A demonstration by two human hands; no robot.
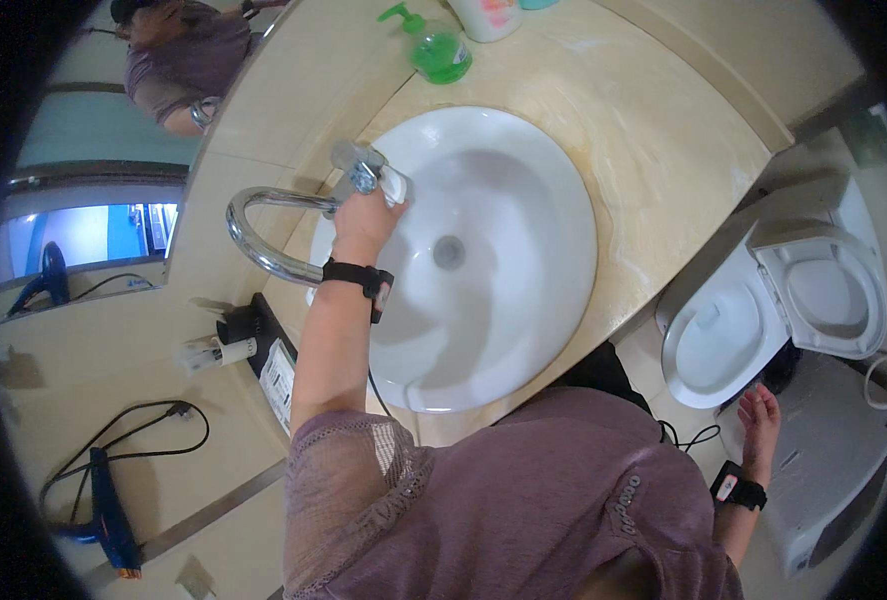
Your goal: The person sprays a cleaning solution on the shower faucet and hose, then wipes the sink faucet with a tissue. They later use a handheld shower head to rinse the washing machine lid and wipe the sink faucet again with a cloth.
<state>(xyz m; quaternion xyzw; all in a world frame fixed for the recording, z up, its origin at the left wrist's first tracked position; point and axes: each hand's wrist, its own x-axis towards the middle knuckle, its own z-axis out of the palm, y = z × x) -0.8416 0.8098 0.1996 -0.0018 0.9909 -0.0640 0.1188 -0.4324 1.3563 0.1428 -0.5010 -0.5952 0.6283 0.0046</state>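
Observation:
My left hand (pixel 369 217) reaches over the back rim of the round white washbasin (pixel 518 300), at the base of the chrome faucet (pixel 252 232). It is closed on a white item (pixel 394 185), perhaps a cloth or tissue, mostly hidden by the fingers and the faucet's handle (pixel 362 174). The curved spout passes beside my wrist. My right hand (pixel 758 412) hangs low at my side, near the toilet, with fingers loosely bent and nothing in it. Both wrists wear black straps with a small device.
On the stone counter (pixel 638 150) stand a green soap pump bottle (pixel 442 56) and a white container (pixel 488 16). A blue hair dryer (pixel 109 517) with its cord lies left. Cups (pixel 237 349) stand near a dark tray. An open toilet (pixel 721 337) stands right; a mirror (pixel 105 187) is upper left.

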